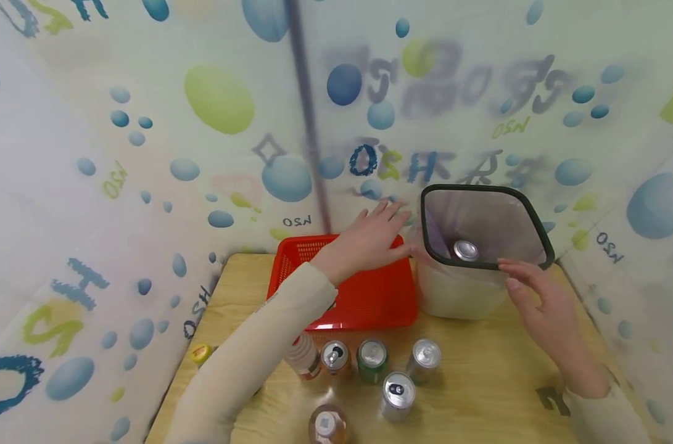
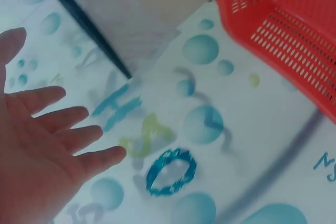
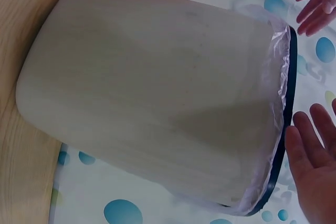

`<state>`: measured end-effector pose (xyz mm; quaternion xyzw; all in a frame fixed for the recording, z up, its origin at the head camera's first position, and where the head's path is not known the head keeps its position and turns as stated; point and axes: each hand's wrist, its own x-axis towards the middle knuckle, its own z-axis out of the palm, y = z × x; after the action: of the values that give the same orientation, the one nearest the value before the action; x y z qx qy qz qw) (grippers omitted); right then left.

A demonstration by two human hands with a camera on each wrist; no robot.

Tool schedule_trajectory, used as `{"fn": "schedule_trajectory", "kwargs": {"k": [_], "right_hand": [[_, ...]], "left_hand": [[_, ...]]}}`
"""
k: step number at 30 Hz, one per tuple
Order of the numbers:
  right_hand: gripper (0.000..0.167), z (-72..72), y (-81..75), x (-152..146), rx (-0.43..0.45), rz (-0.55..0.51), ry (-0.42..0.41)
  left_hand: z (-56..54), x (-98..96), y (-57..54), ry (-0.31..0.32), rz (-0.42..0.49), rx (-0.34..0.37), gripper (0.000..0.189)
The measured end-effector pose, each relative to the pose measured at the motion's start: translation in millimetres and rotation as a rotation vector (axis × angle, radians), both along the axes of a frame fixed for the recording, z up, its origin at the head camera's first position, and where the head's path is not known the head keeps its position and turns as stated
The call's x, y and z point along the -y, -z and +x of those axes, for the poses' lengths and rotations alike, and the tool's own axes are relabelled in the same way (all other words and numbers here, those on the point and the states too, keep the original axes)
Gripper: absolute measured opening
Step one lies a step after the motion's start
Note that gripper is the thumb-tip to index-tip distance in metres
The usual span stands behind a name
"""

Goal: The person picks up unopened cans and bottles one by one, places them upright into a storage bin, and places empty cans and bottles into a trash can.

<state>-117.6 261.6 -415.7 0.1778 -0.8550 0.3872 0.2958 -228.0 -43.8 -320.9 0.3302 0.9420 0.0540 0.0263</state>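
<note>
A whitish bin [image 1: 458, 293] with a black rim and a thin plastic liner stands on the table, and a silver can [image 1: 466, 250] lies inside it. My right hand [image 1: 549, 320] is at the bin's near right edge, fingertips right at the black rim [image 3: 286, 114]. Over the back right part of a red plastic basket [image 1: 364, 302] reaches my left hand [image 1: 369, 237], its fingers straight and spread beside the bin's left side. The left wrist view shows that left palm [image 2: 42, 150] holding nothing.
In front of the basket stand several drink cans, among them a green one [image 1: 372, 361] and a silver one [image 1: 398, 394]. A clear bottle [image 1: 303, 357] is partly behind my left sleeve. Another bottle [image 1: 326, 425] stands nearer. Printed sheeting [image 1: 231, 154] encloses the table.
</note>
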Motion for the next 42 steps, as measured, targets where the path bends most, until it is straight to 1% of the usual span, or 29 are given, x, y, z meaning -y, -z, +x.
{"fn": "schedule_trajectory", "kwargs": {"k": [4,8,12,17,20,24,26,28,30,31,34,37,39,42], "right_hand": [[0.028,1.6,3.4,3.0,0.001,0.005,-0.009],[0.026,0.3,6.7,4.5,-0.048,0.007,-0.023],[0.025,0.5,7.4,6.7,-0.071,0.002,-0.029],[0.025,3.8,9.4,12.1,-0.077,0.019,-0.046],[0.025,5.7,15.1,17.0,-0.100,0.015,-0.071],[0.024,6.7,28.3,25.3,-0.141,-0.023,-0.118],[0.025,6.6,34.9,29.2,-0.162,-0.045,-0.151],[0.026,7.8,39.6,33.2,-0.163,-0.053,-0.173],[0.025,9.6,43.7,36.6,-0.152,-0.056,-0.194],[0.023,10.9,45.8,37.7,-0.132,-0.055,-0.203],[0.021,14.6,53.1,40.6,-0.060,-0.037,-0.215],[0.031,17.2,62.1,42.0,0.014,-0.012,-0.213],[0.034,17.8,68.2,43.0,0.040,-0.006,-0.213],[0.035,18.0,75.9,44.9,0.050,-0.005,-0.216]], "left_hand": [[9.1,22.8,-11.3,0.008,0.053,-0.008,0.073],[19.1,47.5,-16.8,-0.023,0.132,-0.045,0.072],[31.7,70.8,-14.6,-0.057,0.232,-0.071,0.069],[49.3,96.4,-3.1,-0.087,0.344,-0.066,0.066],[57.3,110.3,6.3,-0.101,0.406,-0.071,0.064],[64.3,131.0,18.7,-0.142,0.487,-0.081,0.062],[66.3,142.1,24.3,-0.179,0.512,-0.076,0.063],[67.1,153.3,30.3,-0.223,0.522,-0.071,0.064],[66.2,163.4,37.6,-0.271,0.537,-0.054,0.066],[65.5,167.8,42.0,-0.297,0.543,-0.046,0.067],[61.7,179.1,60.3,-0.374,0.559,-0.014,0.073],[57.4,186.4,82.9,-0.439,0.574,0.023,0.079],[54.4,189.1,99.0,-0.471,0.587,0.042,0.082],[49.3,189.2,120.4,-0.515,0.614,0.075,0.085]]}}
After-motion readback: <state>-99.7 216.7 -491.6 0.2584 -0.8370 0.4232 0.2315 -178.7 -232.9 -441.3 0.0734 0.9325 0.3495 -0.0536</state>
